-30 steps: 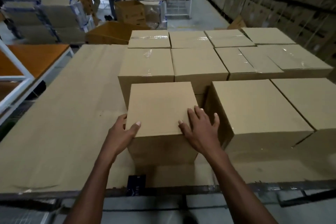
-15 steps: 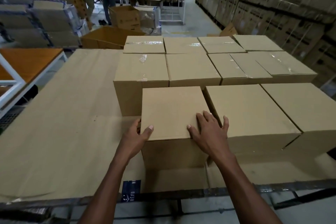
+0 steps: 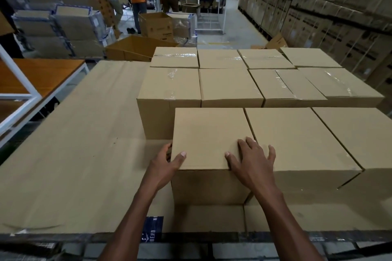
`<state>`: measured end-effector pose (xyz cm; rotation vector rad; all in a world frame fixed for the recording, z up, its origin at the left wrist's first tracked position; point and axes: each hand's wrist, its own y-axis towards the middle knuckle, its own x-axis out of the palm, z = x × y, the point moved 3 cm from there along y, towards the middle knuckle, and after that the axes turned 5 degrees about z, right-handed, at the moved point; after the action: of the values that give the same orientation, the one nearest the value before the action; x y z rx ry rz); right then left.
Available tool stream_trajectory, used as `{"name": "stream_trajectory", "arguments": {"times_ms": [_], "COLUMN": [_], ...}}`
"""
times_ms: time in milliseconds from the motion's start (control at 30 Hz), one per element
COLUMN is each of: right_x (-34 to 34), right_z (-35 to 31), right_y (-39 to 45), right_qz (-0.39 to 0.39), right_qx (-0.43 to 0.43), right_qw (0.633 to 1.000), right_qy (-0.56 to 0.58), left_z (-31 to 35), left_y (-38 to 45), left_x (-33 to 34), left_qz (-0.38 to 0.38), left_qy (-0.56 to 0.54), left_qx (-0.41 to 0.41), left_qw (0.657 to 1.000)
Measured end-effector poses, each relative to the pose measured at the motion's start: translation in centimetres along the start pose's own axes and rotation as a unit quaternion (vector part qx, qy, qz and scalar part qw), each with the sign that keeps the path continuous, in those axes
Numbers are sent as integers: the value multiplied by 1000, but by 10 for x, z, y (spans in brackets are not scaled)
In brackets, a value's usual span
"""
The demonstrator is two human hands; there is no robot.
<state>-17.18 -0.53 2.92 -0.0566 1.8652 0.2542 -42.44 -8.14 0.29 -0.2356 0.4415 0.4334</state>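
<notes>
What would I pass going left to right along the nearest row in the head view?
Flat brown cardboard sheet, left hand, plain brown cardboard box it grips, right hand lying flat on it, second brown cardboard box, third brown cardboard box.

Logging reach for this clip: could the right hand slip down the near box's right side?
Probably not: the near box sits flush against the neighbouring box up top; the right hand rests across both tops.
</notes>
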Motion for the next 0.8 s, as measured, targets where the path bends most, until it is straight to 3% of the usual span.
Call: {"name": "stream_trajectory", "arguments": {"times_ms": [800], "right_x": [1], "right_z": [4], "right_y": [0], "right_qz": [-3], "right_qx": [3], "right_qw": [1000], "right_qy": [19], "left_z": [-2], "left_y": [1], "left_x": [3], "left_qz": [-3], "left_qy": [-5], "left_qx": [-2], "left_qw": [1000]}}
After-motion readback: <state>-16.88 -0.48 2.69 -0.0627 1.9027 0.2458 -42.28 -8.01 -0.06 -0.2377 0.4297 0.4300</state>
